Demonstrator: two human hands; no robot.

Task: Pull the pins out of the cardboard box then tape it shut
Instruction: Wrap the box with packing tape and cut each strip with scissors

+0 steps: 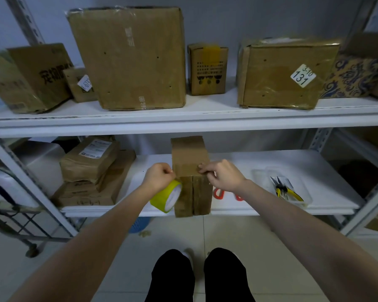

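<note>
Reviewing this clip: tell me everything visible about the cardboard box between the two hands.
The cardboard box is plain brown, narrow, lying lengthwise on the lower shelf with its near end at the front edge. A seam between two closed flaps runs along the near part. A paler band, apparently a tape strip, crosses it between the hands. The left hand, holding a yellow tape roll, is at its left side; the right hand pinches the band's right end.
</note>
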